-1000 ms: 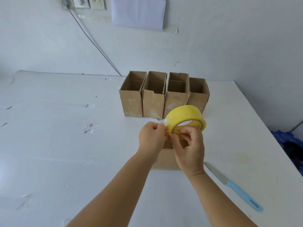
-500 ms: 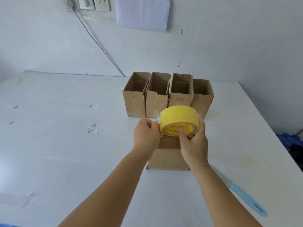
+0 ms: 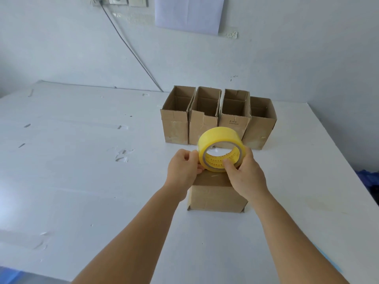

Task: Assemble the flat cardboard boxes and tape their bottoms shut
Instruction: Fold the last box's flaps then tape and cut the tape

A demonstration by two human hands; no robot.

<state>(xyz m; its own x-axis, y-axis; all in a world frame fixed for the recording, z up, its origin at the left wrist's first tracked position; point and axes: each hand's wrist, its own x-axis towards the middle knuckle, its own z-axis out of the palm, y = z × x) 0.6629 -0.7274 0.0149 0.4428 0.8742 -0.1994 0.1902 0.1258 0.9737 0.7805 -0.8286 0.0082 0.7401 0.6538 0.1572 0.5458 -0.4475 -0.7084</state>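
While both hands grip tape roll (image 3: pixel 220 149), scuffed white table (image 3: pixel 82 181) meets pale wall (image 3: pixel 287 48).

I see two bare forearms, no sleeves reaching the wrists, no watch, ring or glove on the left hand (image 3: pixel 183 168) or right hand (image 3: pixel 245 177).

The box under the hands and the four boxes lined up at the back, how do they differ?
The near box sits alone in front of the person with a closed face up; the four back boxes stand side by side in a row near the wall with open tops. The left hand and right hand hold the yellow tape roll over the near box; nothing touches the back boxes. All are plain brown cardboard on the white table.
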